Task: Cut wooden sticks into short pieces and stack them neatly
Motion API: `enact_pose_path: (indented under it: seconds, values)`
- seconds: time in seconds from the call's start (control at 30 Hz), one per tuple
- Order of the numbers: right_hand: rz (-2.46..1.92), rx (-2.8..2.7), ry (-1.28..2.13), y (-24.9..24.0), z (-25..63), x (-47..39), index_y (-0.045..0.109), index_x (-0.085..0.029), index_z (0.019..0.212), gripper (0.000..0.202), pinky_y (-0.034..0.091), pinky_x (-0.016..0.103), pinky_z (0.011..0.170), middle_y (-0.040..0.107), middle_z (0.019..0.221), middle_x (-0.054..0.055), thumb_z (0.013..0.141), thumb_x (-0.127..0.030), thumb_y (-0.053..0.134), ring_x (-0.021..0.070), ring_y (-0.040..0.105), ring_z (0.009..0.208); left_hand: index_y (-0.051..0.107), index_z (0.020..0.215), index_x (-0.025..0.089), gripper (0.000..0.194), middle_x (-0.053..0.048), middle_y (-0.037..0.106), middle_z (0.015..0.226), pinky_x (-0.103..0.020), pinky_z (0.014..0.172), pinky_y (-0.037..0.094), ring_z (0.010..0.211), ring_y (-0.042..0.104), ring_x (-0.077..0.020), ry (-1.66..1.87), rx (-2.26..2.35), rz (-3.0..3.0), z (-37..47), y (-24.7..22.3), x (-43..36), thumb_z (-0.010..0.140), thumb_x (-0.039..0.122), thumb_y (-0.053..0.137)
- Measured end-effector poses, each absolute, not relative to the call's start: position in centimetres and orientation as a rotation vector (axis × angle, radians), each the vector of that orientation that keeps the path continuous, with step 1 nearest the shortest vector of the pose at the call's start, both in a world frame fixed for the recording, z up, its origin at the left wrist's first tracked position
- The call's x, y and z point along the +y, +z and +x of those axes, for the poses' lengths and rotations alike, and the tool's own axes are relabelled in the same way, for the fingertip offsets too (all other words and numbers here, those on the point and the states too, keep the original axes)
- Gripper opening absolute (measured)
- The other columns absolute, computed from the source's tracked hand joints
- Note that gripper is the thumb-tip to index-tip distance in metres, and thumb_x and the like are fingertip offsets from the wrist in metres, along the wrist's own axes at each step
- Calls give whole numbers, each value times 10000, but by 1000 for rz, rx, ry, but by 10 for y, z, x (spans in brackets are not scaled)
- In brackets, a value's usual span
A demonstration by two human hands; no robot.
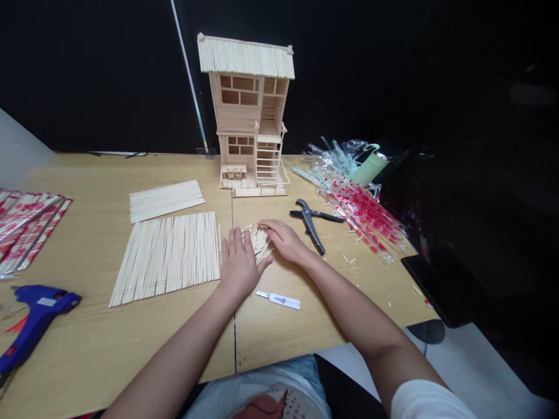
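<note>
Short cut sticks (258, 240), a small loose bundle, lie near the middle of the worktop (87, 244), just right of its centre seam and in front of the stick house (250, 116) that stands at the far edge. The left hand (238, 265) lies flat beside them, fingers (236, 238) spread and open, the thumb side touching the near end of the bundle. The right hand (286, 240) rests on the bundle's right side, fingers loosely curled over the sticks and pressing rather than gripping. To gather them well, both palms should squeeze inward evenly so the ends line up, keeping the sticks flat against the worktop. A large stick mat (168, 256) lies just left of the left hand; pliers (311, 221) lie just right of the right hand, a small white knife (279, 299) nearer the front edge.
</note>
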State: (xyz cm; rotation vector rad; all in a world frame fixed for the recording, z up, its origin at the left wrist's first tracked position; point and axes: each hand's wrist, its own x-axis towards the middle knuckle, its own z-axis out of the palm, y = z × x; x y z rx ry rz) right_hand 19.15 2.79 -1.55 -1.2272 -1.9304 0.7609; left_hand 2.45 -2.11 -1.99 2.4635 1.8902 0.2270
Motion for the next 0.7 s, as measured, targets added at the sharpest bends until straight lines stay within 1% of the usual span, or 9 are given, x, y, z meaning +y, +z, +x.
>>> enact_pose_path:
  seconds: [0.1, 0.2, 0.3, 0.4, 0.5, 0.53, 0.6, 0.67, 0.7]
  values:
    - [-1219, -1802, 908, -12, 196, 24, 664, -181, 1131, 309, 468, 337, 987, 714, 1135, 72, 955, -184, 411, 177, 645, 1069, 308, 1510, -11, 826, -276, 296, 1579, -539, 1210, 204, 1498, 225, -381, 211, 1736, 2533, 23, -23, -12, 937, 558, 481]
    - [-1262, -1732, 869, -9, 200, 21, 670, -170, 1081, 285, 497, 311, 894, 732, 984, 54, 957, -190, 414, 171, 673, 939, 308, 1517, 30, 763, -248, 317, 1581, -506, 1212, 235, 1497, 251, -342, 206, 1502, 2619, 18, -25, 4, 948, 501, 497]
    - [-1300, -1804, 764, -5, 204, 21, 669, -162, 1065, 267, 485, 300, 885, 728, 1003, 62, 956, -169, 426, 174, 664, 942, 302, 1523, 57, 767, -243, 320, 1582, -501, 1211, 248, 1496, 259, -331, 210, 1327, 2683, 15, -25, 19, 940, 505, 520]
    - [-1415, -1941, 538, 5, 205, 18, 657, -151, 1069, 240, 446, 319, 935, 709, 1068, 93, 944, -143, 452, 202, 627, 1010, 309, 1524, 70, 763, -226, 325, 1585, -489, 1222, 226, 1497, 262, -315, 184, 1225, 2740, 17, -22, 28, 943, 521, 511]
    - [-1563, -2052, 337, 25, 201, 5, 644, -144, 991, 157, 421, 331, 904, 690, 992, 111, 947, -172, 496, 227, 600, 970, 334, 1519, 88, 674, -195, 353, 1581, -477, 1224, 224, 1486, 295, -294, 193, 1283, 2752, 22, -19, 29, 982, 480, 443]
    - [-1589, -2097, 348, 32, 199, -3, 637, -153, 957, 134, 422, 319, 859, 685, 949, 100, 954, -201, 511, 221, 599, 921, 343, 1514, 84, 632, -189, 360, 1578, -471, 1221, 232, 1483, 304, -291, 202, 1346, 2735, 24, -20, 28, 998, 442, 411]
    - [-1573, -2249, 499, 46, 194, -23, 627, -180, 922, 137, 415, 292, 760, 681, 904, 69, 963, -284, 549, 198, 601, 830, 359, 1500, 54, 570, -193, 377, 1568, -456, 1214, 251, 1477, 316, -294, 227, 1502, 2670, 29, -21, 24, 1016, 354, 360]
    - [-1520, -2446, 712, 53, 189, -47, 631, -192, 929, 183, 405, 279, 708, 679, 886, 55, 922, -374, 635, 193, 607, 788, 363, 1485, 11, 547, -213, 396, 1550, -443, 1208, 264, 1469, 327, -306, 263, 1640, 2590, 32, -23, 20, 1015, 289, 343]
    - [-1492, -2532, 763, 53, 187, -58, 635, -188, 951, 237, 408, 281, 708, 679, 903, 62, 884, -409, 685, 204, 615, 808, 360, 1480, -8, 550, -226, 404, 1541, -442, 1206, 268, 1465, 332, -315, 284, 1691, 2552, 34, -23, 18, 1009, 276, 356]
